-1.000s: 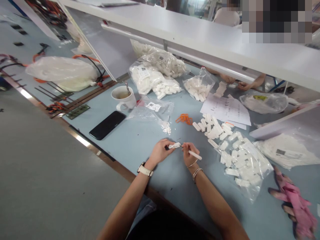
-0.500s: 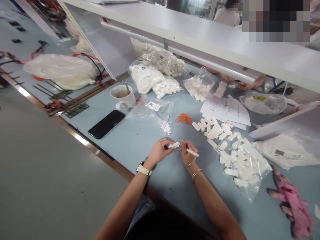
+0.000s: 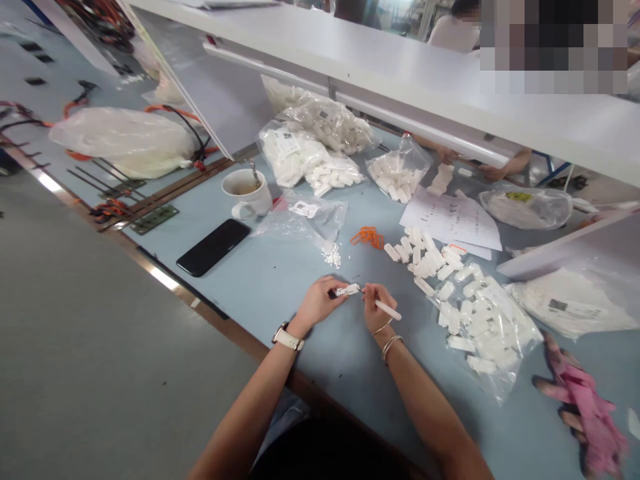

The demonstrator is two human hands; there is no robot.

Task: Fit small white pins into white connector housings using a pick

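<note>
Between the thumb and fingers of my left hand (image 3: 319, 300) is a small white plastic connector (image 3: 349, 290) with a row of dark holes. My right hand (image 3: 379, 305) is closed around a thin tool with a white handle (image 3: 389, 309); its dark tip meets the connector's right end. Whether the tip goes into a hole is too small to tell. Just beyond my hands lie a little heap of tiny white pins (image 3: 332, 255) and several orange clips (image 3: 368, 237). White connector housings (image 3: 425, 257) are strewn to the right, some spilling from a clear bag (image 3: 493, 327).
Left of my hands are a black phone (image 3: 214, 247) and a mug (image 3: 247, 191) with a spoon. Full bags of white parts (image 3: 305, 150) stand at the back, below a white shelf (image 3: 350, 50). Printed sheets (image 3: 450, 217) and pink gloves (image 3: 585, 407) lie rightward. Another person's hands (image 3: 495, 172) show beyond.
The tool's handle has tipped slightly down and to the right in my right hand. My left hand and the connector stay almost in place. The other person's hands beyond the shelf have shifted.
</note>
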